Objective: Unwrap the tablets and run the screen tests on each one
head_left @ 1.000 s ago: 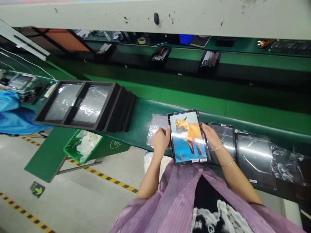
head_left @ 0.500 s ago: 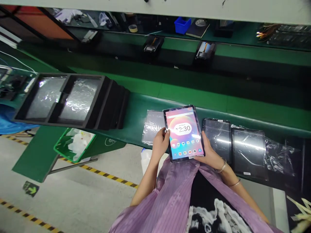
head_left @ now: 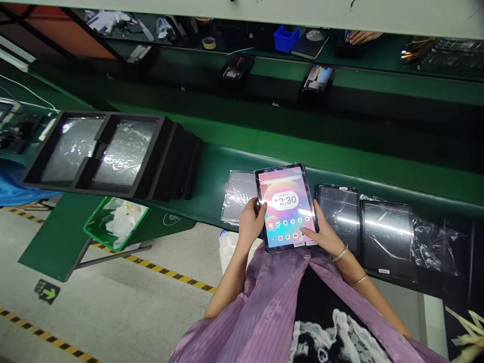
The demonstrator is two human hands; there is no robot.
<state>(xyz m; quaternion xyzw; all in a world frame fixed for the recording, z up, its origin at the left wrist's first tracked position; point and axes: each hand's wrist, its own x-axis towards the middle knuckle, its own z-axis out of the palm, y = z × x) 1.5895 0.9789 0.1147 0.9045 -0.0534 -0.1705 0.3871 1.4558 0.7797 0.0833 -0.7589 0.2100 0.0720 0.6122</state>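
Note:
A tablet (head_left: 284,201) with a lit home screen reading 12:30 is tilted up between my hands near the bench's front edge. My left hand (head_left: 250,222) grips its left side, thumb on the front edge. On the right side, my right hand (head_left: 325,234) holds the lower edge, its thumb over the lower right of the screen. Behind the tablet, to the left, lies a grey plastic-wrapped tablet (head_left: 239,196). Right of my right hand are a dark tablet (head_left: 338,212) and another wrapped dark tablet (head_left: 388,237).
Black foam trays (head_left: 134,189) holding wrapped items stand stacked at left, above a green bin (head_left: 141,222). Crumpled clear film (head_left: 434,247) lies at right. Beyond, a belt (head_left: 272,96) carries device parts; another person's hand (head_left: 365,37) shows at the far shelf.
My right thumb has moved from the tablet's lower edge up onto the screen, uncovering a label at the bottom. Another person's hand has appeared at the top right.

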